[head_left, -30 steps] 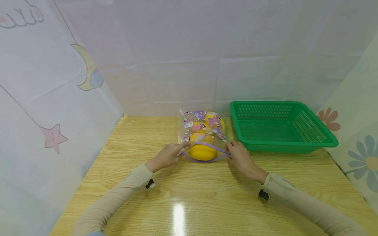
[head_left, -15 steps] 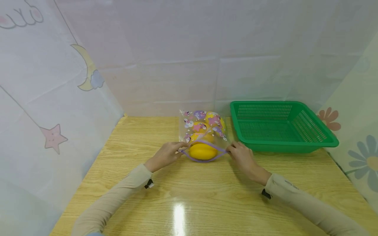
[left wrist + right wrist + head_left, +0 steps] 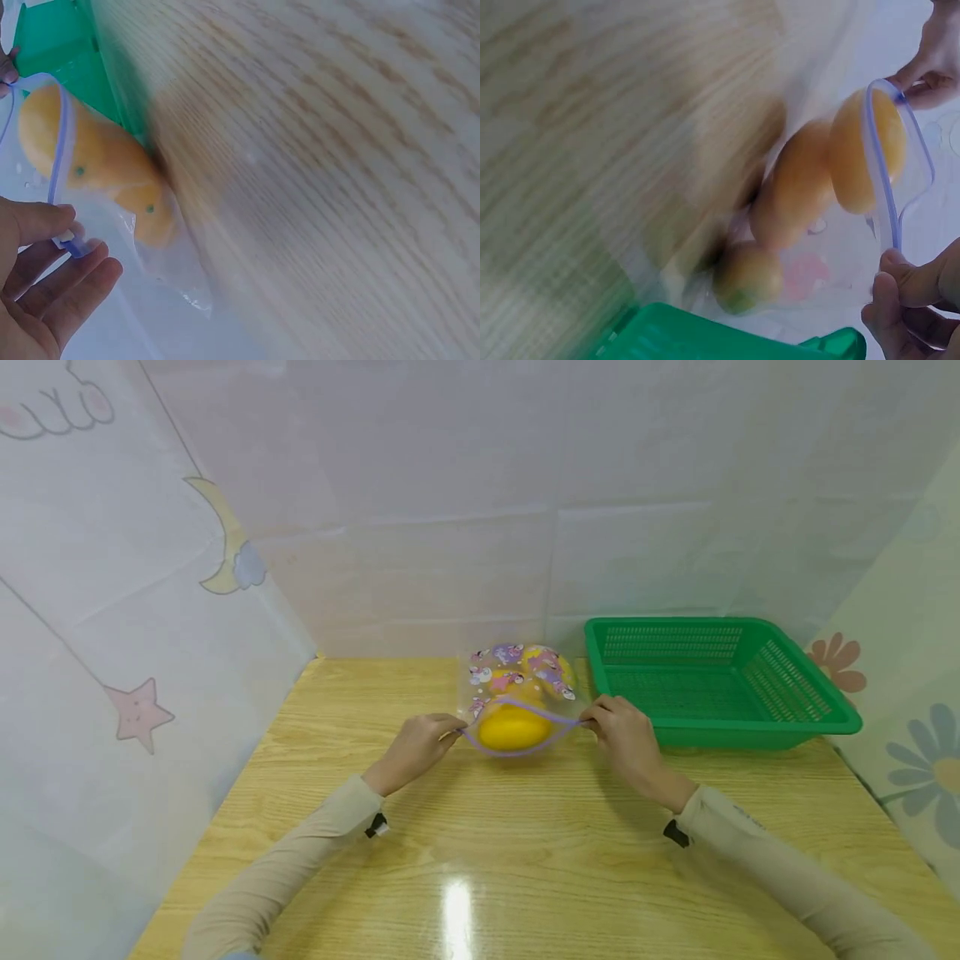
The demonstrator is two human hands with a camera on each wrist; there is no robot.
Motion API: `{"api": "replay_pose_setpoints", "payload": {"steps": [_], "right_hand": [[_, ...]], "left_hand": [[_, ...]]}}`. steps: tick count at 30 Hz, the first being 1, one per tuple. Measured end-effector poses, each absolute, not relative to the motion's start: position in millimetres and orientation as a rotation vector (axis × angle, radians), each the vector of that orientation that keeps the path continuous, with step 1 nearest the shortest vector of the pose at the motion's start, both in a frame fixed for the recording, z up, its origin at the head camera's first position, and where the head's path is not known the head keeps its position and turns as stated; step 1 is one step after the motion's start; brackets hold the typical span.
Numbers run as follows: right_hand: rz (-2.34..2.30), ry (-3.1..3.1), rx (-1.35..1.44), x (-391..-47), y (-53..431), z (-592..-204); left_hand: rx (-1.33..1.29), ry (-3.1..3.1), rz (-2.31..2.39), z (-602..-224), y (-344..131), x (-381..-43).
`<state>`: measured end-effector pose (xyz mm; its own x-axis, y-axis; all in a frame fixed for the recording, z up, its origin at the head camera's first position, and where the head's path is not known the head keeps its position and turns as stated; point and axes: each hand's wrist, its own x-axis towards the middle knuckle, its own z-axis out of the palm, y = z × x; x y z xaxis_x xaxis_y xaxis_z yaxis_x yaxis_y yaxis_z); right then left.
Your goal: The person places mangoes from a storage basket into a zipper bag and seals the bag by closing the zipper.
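Note:
A clear zip bag (image 3: 480,677) with cartoon prints and a purple zip edge holds several oval yellow fruits. One yellow fruit (image 3: 513,728) lies just inside the bag's gaping mouth; others show through the plastic behind it. My left hand (image 3: 416,747) pinches the left end of the zip edge between thumb and fingers. At the opposite end, my right hand (image 3: 628,745) pinches the edge, stretching the mouth sideways. In the left wrist view, small green spots mark the fruits (image 3: 112,154). A rounder fruit (image 3: 748,277) with a greenish patch sits deep in the bag.
A green plastic basket (image 3: 720,727) with slotted walls stands right of the bag, close to my right hand. The wooden table (image 3: 525,852) meets a pale cloth backdrop (image 3: 450,527) behind the bag. Printed cloth walls rise on the left and right sides.
Both hands have lifted the bag's mouth slightly up and away from me, still gripping its ends. The front fruit has shifted with it. The basket has stayed in place.

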<state>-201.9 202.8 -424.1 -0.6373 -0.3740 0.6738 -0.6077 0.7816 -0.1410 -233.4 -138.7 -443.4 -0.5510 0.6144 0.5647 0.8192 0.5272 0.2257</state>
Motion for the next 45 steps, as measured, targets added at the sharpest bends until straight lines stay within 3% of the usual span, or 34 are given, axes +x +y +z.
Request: {"api": "replay_pose_setpoints", "payload": {"steps": [45], "right_hand": [[0.825,-2.645,0.583,-228.8,230.9,-378.9]], "left_hand": [[-0.894,-2.490,-0.444,-429.8,-136.6,-247.2]]}}
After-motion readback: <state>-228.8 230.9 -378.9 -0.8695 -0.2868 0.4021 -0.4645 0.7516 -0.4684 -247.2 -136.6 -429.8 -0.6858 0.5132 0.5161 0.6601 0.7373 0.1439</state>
